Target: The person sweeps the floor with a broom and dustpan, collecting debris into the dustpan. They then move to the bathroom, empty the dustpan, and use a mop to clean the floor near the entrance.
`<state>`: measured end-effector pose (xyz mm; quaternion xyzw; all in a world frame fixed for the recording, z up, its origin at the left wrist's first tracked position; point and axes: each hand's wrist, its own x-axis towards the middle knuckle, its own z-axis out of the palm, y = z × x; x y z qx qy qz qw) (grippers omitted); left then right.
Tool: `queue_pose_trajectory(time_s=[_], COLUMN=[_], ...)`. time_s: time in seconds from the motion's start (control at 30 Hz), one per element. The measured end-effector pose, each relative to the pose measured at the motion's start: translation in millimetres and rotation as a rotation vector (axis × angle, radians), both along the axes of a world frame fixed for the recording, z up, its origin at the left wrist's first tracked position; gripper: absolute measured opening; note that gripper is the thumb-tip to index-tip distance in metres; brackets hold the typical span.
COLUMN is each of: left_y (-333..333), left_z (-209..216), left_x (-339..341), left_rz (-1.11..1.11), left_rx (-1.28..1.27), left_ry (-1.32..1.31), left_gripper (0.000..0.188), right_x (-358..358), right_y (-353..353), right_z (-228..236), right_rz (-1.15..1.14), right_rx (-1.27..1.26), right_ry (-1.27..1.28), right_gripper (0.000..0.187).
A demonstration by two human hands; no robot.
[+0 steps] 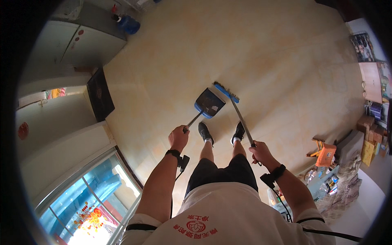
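Observation:
My left hand (178, 138) is closed round the handle of a long-handled dustpan (210, 103). The pan is dark inside with a blue rear edge, and a small pale patch shows in it. My right hand (262, 153) grips the dark handle of a broom (243, 120). Its blue head with dark bristles (227, 92) rests on the floor just right of the dustpan's mouth, with a narrow gap between them. Both tools are in front of my dark shoes (205, 130).
A pale tiled floor (261, 53) spreads ahead. Along the left stand light cabinets (92, 45), a black flat panel (100, 94) and a blue water bottle (129, 25). To the right are an orange-seated small chair (326, 155) and stacked cardboard boxes (369, 126). A bright window (92, 196) lies lower left.

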<state>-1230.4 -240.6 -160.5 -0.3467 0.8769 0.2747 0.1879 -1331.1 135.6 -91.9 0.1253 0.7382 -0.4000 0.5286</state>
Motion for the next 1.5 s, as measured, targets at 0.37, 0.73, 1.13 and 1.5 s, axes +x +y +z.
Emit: queue_pose_trajectory(time_s=[0.37,0.73,1.13,1.5], left_y=[11,59,185,336], left_z=[56,128,120,141], left_x=[-50,-126,-437,-731], left_rz=[0.086,0.154,-0.118,-0.328], left_rx=[-0.108,0.006,0.086,0.021], left_ry=[0.192,0.544,0.428,0.427], left_gripper=[0.023,0.02,0.017,0.026], right_x=[-8,-55,-170,-277], right_y=[114,256,407,494], right_z=[45,90,67,61], right_rz=[-0.594,-0.991,-1.469,-1.68], right_rx=[-0.151,-0.261,-0.211,-0.164], right_ry=[-0.134,-0.143,-0.227,-0.121], right_gripper=[0.014,0.021,0.018,0.01])
